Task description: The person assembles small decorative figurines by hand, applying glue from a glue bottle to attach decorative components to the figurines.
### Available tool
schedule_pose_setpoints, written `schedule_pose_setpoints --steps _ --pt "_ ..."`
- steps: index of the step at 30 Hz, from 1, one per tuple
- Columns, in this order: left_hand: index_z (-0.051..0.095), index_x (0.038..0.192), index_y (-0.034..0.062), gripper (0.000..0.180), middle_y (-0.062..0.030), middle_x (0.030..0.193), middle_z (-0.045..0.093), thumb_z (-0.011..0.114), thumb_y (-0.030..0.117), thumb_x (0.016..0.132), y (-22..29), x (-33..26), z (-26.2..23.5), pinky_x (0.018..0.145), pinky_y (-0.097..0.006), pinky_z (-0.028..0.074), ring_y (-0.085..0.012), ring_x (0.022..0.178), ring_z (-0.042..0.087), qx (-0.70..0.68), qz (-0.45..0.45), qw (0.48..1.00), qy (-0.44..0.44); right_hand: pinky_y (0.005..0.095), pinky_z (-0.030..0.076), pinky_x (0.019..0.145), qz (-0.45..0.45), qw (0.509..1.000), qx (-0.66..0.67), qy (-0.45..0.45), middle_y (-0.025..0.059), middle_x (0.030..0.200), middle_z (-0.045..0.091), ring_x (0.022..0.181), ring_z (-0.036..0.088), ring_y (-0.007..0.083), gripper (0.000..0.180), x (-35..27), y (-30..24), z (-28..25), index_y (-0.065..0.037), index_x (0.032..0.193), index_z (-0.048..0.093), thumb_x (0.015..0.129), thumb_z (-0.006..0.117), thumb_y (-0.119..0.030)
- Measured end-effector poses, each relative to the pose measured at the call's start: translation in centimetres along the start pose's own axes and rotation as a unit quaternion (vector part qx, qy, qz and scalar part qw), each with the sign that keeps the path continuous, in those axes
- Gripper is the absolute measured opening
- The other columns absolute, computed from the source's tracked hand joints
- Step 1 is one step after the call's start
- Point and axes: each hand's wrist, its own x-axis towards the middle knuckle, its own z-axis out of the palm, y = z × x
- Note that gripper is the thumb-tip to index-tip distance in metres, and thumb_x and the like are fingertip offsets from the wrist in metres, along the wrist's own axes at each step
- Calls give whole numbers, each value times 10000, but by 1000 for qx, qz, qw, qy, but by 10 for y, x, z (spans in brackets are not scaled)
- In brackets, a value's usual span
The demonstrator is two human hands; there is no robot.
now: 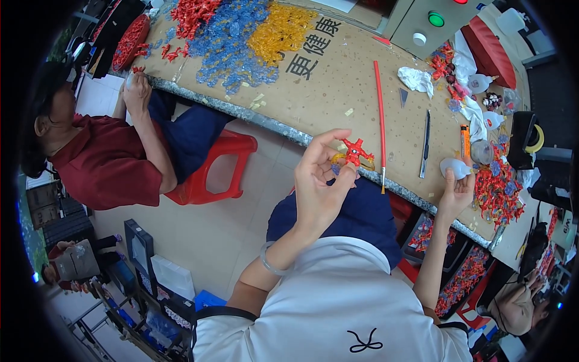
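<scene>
My left hand (pixel 318 196) is raised in front of the table edge, thumb and fingers pinched on a small red toy figure (pixel 357 151). Yellow and bluish clear bits show beside the figure, partly hidden by the fingers. Over at the right, my right hand (pixel 457 196) grips a small white squeeze bottle (pixel 453 168), its tip pointing right toward a heap of red and blue toy pieces (pixel 499 192). An orange tube (pixel 465 140) and a round clear container (pixel 481 152) stand close to that bottle.
A red paintbrush (pixel 379 108) and a dark thin tool (pixel 425 143) lie on the brown table (pixel 344 78). Red, blue (pixel 232 45) and yellow (pixel 280 27) piles fill its far left. Crumpled tissue (pixel 416 80) and a tape dispenser (pixel 523 140) are rightward. A co-worker (pixel 111 151) sits left.
</scene>
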Motion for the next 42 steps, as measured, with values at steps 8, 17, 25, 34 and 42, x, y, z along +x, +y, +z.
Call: schedule_pose_setpoints --steps 8,17,25,34,42 --pt "371 1356 57 638 -114 741 586 622 -25 776 -5 -7 8 551 -335 477 -236 617 611 232 81 966 -77 296 413 829 -132 983 -60 -113 104 1013 641 938 569 172 238 -38 -116 28 40 1078 643 861 648 -57" --pt "358 1323 0 587 -94 757 578 588 -91 791 3 -9 1 665 -272 507 -132 706 581 227 32 970 -79 239 418 665 99 928 93 -346 69 822 665 688 540 88 101 -22 -106 83 37 895 711 821 713 -32" --pt "394 1268 -13 508 -73 765 593 596 -62 805 11 -25 -40 645 -250 483 -104 698 584 161 84 982 49 243 471 709 60 897 54 -434 77 809 684 746 596 110 94 -38 -135 128 53 876 706 827 703 -27" --pt "364 1252 75 515 -117 694 476 603 12 800 20 -40 -33 599 -397 419 -276 654 551 165 91 981 44 239 441 687 41 867 79 -490 70 807 617 725 542 109 93 -24 -130 120 72 884 676 844 680 -12" --pt "448 1173 39 405 -143 809 585 593 2 797 31 -39 -41 612 -380 449 -261 645 591 170 130 976 35 206 394 642 14 867 67 -494 9 770 611 691 517 63 114 -27 -139 128 42 887 682 884 668 -71"
